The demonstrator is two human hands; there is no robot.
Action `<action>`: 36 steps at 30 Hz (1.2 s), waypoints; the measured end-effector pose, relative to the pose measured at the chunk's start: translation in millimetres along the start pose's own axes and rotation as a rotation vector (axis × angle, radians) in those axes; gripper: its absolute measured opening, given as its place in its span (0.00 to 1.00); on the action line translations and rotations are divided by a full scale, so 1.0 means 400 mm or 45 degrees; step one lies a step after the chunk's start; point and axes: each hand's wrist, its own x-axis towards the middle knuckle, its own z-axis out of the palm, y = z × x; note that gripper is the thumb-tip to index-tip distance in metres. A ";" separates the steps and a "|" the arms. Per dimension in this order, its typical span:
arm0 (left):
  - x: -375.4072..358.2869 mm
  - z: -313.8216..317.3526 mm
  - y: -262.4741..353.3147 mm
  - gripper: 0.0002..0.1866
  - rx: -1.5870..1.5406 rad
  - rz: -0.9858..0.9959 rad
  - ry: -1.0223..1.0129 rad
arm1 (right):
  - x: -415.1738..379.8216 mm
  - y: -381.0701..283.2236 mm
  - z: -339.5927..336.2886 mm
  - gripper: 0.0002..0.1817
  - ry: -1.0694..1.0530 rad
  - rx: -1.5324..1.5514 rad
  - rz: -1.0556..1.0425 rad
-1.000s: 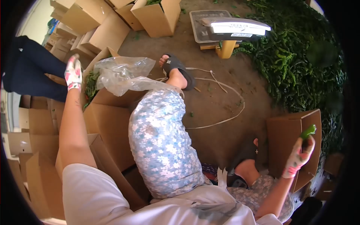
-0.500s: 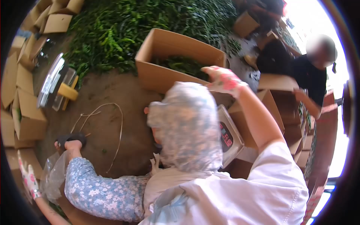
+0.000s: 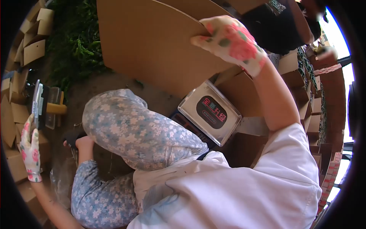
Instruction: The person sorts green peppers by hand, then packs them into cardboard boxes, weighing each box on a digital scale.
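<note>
My right hand (image 3: pixel 232 42), in a white glove with red flowers, grips the upper edge of a large cardboard box (image 3: pixel 152 45) that stands tilted close in front of me. What the box holds is hidden. My left hand (image 3: pixel 30 150), in a matching glove, is raised at the far left with its fingers apart and nothing in it. It is near a scale-like display (image 3: pixel 39 103) with a yellow post (image 3: pixel 56 108). Beneath the box's lower right edge is a pale, clear-rimmed platform (image 3: pixel 209 112) with red and white lettering.
Green leafy plants (image 3: pixel 78 47) lie heaped on the floor at upper left. Cardboard boxes (image 3: pixel 34 52) line the left side, and more boxes (image 3: pixel 293 68) stand at right. A person in dark clothes (image 3: pixel 272 28) is beyond the box. Clear plastic (image 3: pixel 61 183) lies at lower left.
The box has come nearer and tilted up, with my right hand now firmly on its edge. My left hand has moved up. My raised knee has swung left, exposing the lettered platform.
</note>
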 end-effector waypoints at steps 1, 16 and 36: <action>0.027 0.024 0.047 0.22 -0.087 0.144 0.084 | -0.066 -0.013 -0.045 0.07 0.002 -0.137 0.046; 0.157 0.539 1.004 0.10 0.101 1.694 -0.052 | -0.613 0.089 -0.024 0.08 -0.318 -0.048 0.500; 0.222 0.367 0.886 0.12 -0.307 1.336 -0.044 | -0.948 0.237 0.762 0.17 -0.454 1.452 2.084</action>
